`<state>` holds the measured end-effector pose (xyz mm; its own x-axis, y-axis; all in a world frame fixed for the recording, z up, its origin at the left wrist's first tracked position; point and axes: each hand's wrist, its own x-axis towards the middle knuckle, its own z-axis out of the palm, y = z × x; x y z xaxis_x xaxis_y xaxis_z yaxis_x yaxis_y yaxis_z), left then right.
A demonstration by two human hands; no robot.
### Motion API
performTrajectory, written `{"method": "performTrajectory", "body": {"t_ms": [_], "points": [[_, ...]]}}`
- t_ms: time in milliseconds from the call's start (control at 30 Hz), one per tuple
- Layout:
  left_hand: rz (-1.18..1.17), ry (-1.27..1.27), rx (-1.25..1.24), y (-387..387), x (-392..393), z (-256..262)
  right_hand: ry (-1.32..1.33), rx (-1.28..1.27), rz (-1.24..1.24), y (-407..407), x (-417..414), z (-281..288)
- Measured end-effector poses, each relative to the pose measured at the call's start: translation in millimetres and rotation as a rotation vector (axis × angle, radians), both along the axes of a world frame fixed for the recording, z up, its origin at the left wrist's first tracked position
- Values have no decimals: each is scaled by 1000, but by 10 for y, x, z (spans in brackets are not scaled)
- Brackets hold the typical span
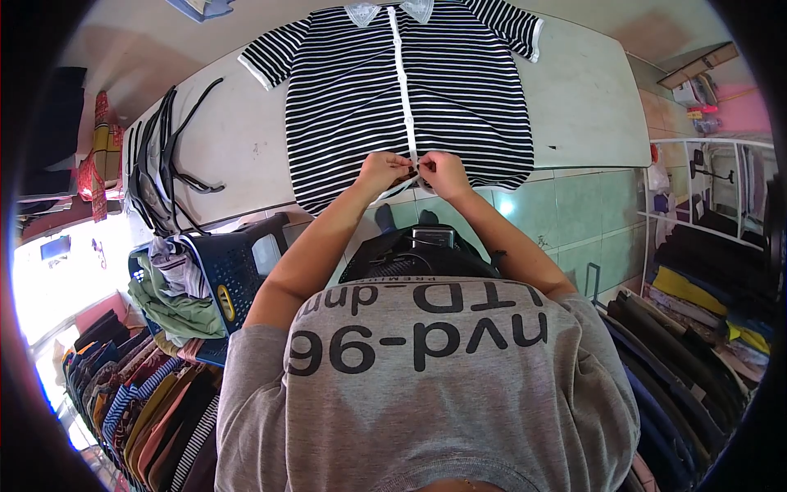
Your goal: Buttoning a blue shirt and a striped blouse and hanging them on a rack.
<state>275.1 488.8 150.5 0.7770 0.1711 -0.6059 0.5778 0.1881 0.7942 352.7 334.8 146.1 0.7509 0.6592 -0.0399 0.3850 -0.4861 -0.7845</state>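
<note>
A black-and-white striped short-sleeved shirt [344, 104] lies spread on a white table [584, 111], its lace collar [363, 13] at the far side. A white button placket [403, 86] runs down its middle. At the placket's lower end, my left hand [384, 172] pinches the fabric between thumb and fingers. Close beside it, my right hand [444, 174] pinches the other side of the same opening. The hem is lifted slightly towards me there. My fingers hide whatever button lies between them.
Several black hangers [163, 154] lie at the table's left end. Below them stands a blue plastic basket [237, 277] with folded clothes [175, 301]. Racks of hanging garments [141, 406] flank me on both sides. A white-framed shelf [695, 184] holds clothes at right.
</note>
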Motion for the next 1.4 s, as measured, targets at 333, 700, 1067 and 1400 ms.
{"method": "performTrajectory", "body": {"t_ms": [333,700,1067,1400], "points": [[-26,-62,-5,6,-34,-123,129,32,-33,1,-9,111],[-39,-607,1305,644,-434,243,-626,-42,-231,-420,624,242],[-323,-107,1445,816,-1393,63,-716,-412,-148,-1066,392,-96],[227,-153,1210,1155,-1370,44,-541,-200,-670,-893,685,54]]}}
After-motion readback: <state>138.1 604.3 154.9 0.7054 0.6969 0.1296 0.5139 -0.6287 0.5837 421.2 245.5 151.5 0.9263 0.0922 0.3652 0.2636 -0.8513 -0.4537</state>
